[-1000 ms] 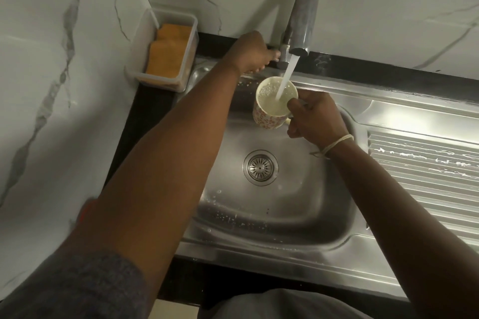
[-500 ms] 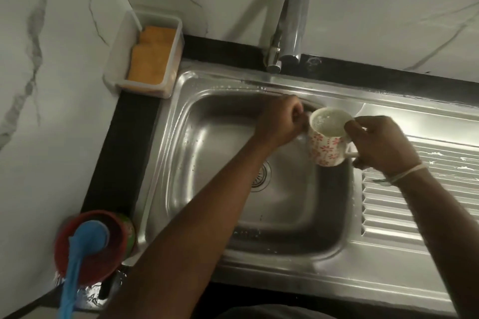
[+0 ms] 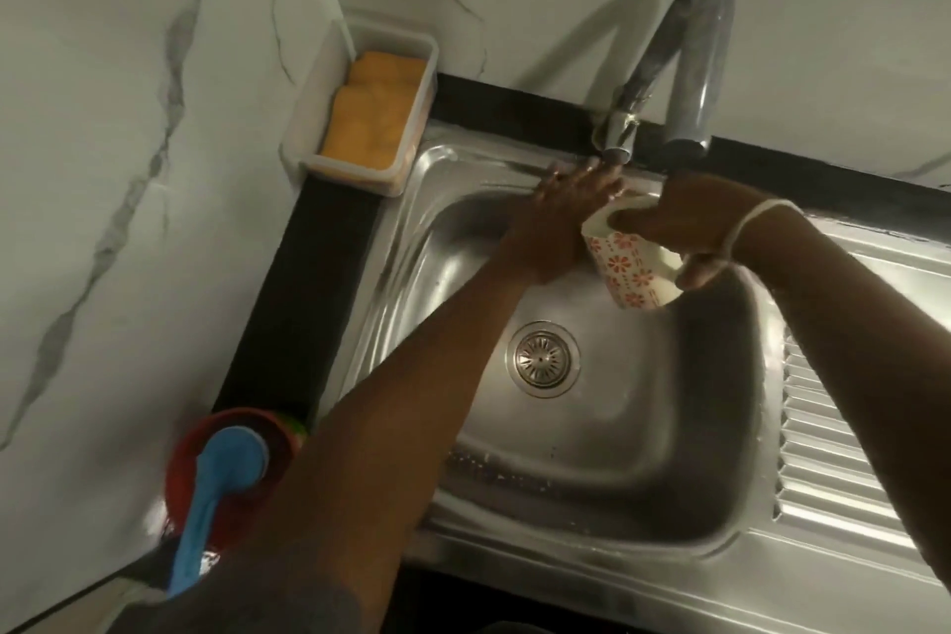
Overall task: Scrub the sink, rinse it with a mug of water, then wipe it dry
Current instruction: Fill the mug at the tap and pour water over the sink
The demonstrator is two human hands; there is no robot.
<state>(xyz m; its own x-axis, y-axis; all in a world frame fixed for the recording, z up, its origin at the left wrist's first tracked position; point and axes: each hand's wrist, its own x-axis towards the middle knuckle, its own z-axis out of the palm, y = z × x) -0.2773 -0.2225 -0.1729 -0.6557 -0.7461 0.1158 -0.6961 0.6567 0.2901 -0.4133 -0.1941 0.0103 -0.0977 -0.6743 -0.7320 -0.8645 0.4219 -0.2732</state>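
At the near left corner of the counter, a red bowl stands with a blue brush resting in it, the handle pointing toward the viewer and the round head up on the bowl's rim. A bit of green shows just behind the bowl. Both sit on the black strip between the marble wall and the sink.

The steel basin is wet, with droplets along its near wall. Its round drain lies toward the middle, uncovered. To the right, the ribbed drainboard runs off the edge of the view.

Two bare forearms reach over the basin from the near side. The left hand stretches to the far rim with its fingers straight and spread, flat against the steel just below the tap's base; it holds nothing. The right hand, a pale band at its wrist, grips the mug with the fingers curled round the handle and upper side. The mug, white with red flowers, is tipped hard toward the far wall, mouth away from the viewer, and hangs over the back of the basin just beside the left hand. Whether water runs from it I cannot tell.

Behind the hands, the curved tap rises from the far rim. In the far left corner, a clear tray holds orange sponges.
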